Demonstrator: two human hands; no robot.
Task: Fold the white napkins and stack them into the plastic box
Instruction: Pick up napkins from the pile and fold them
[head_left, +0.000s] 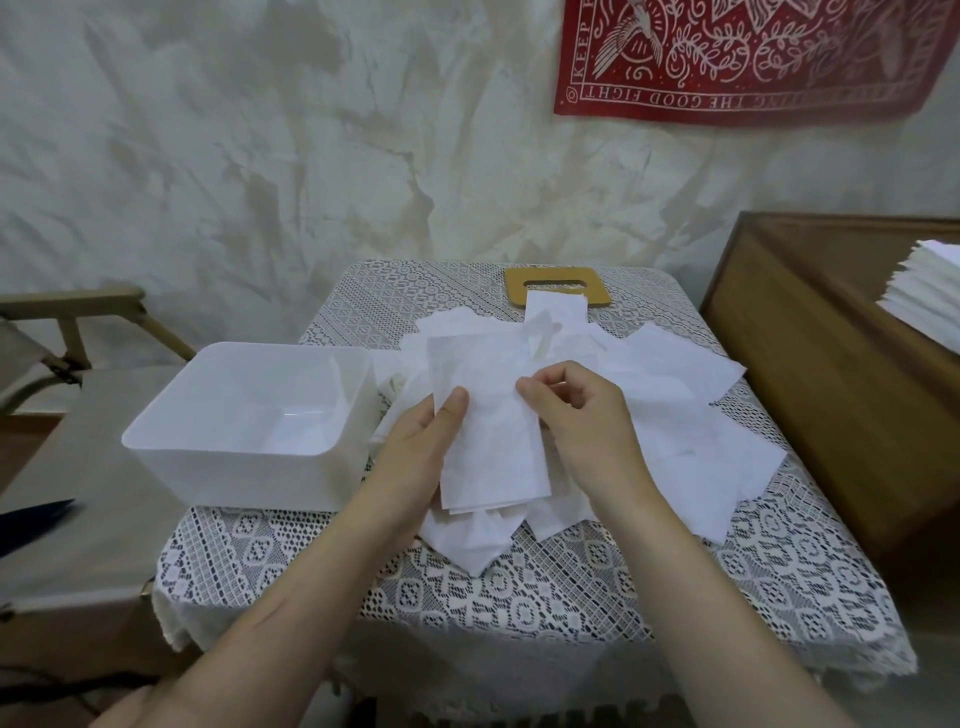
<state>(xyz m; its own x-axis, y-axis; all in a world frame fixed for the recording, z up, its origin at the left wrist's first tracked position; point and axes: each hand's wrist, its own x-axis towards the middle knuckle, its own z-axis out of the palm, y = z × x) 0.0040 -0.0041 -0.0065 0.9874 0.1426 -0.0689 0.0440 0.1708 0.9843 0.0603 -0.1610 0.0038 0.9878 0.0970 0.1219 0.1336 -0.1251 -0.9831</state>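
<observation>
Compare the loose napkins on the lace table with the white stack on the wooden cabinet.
The loose napkins lie scattered, overlapping at odd angles; the white stack is orderly, edges roughly aligned. The loose napkins sit on the lace table; the white stack on the wooden cabinet. The left hand and right hand grip a napkin above the loose napkins; nothing touches the white stack. Both look like white paper.

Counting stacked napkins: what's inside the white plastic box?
Only the bare floor and walls of the translucent white plastic box show; none of the white paper napkins lie in view inside. Its near wall covers the floor's front edge.
</observation>
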